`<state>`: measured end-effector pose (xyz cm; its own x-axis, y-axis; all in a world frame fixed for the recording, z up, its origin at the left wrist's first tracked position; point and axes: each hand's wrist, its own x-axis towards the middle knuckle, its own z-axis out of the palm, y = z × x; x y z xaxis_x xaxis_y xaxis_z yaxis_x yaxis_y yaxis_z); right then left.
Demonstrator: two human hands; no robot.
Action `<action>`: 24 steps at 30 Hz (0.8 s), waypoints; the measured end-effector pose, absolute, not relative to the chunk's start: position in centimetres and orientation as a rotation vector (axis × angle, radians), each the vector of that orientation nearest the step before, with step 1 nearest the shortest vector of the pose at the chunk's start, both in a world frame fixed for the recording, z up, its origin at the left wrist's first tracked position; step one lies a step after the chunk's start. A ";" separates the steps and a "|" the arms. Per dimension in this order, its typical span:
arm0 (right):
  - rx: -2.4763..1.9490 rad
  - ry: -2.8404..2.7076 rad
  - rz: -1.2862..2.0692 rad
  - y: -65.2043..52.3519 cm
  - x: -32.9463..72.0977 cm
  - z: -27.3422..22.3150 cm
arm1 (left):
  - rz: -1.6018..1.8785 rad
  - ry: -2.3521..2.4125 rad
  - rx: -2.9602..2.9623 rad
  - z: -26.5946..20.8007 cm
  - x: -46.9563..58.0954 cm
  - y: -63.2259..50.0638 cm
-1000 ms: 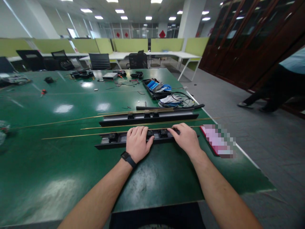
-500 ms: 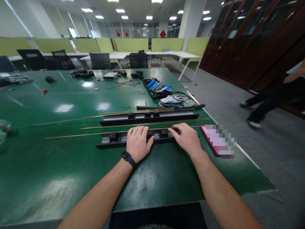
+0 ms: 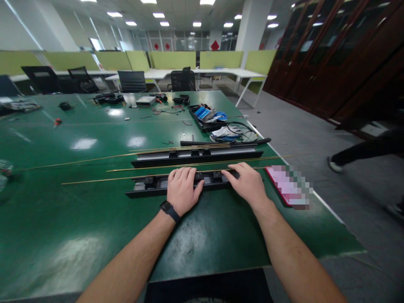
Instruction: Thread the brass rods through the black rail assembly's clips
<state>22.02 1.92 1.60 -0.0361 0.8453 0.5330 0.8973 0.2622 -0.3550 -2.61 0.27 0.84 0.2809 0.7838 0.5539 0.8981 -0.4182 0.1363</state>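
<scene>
My left hand [image 3: 183,188] lies closed over the near black rail [image 3: 147,193], its fingers bent across the far edge and its thumb beside a small black block [image 3: 198,176]. Closed around the rail's right part is my right hand [image 3: 248,182], thumb near another black block [image 3: 216,176]. A thin brass rod [image 3: 97,181] runs along the rail's far edge, passing by the fingers of both hands. The fingertips on the far side are hidden. A third block [image 3: 150,181] sits in the rail to the left of my left hand.
Beyond lie more brass rods [image 3: 148,168] and a second black rail [image 3: 189,160]. Gloves [image 3: 225,133] and a black tray [image 3: 197,119] of blue items are farther back. A red-edged, blurred-out object [image 3: 279,189] lies right, near the table edge. A person's leg [image 3: 362,149] shows on the floor.
The near brass rod's left end has shifted slightly to the right. Both hands look almost unmoved. The walking person has moved farther right, partly out of view.
</scene>
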 end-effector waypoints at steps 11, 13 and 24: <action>-1.658 -1.856 -0.068 2.1 22.6 1.9 | -0.846 -1.565 -2.354 0.9 -2.6 0.2; -1.643 -1.852 -0.068 2.0 22.5 1.9 | -0.851 -1.565 -2.352 0.9 -2.6 0.2; -1.616 -1.866 -0.093 2.2 22.1 1.4 | -0.831 -1.574 -2.344 0.9 -2.6 0.3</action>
<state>22.12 2.17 1.43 -0.0201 0.8577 0.5137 0.9043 0.2347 -0.3565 -2.61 0.26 0.89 0.2756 0.7879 0.5506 0.8990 -0.4141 0.1426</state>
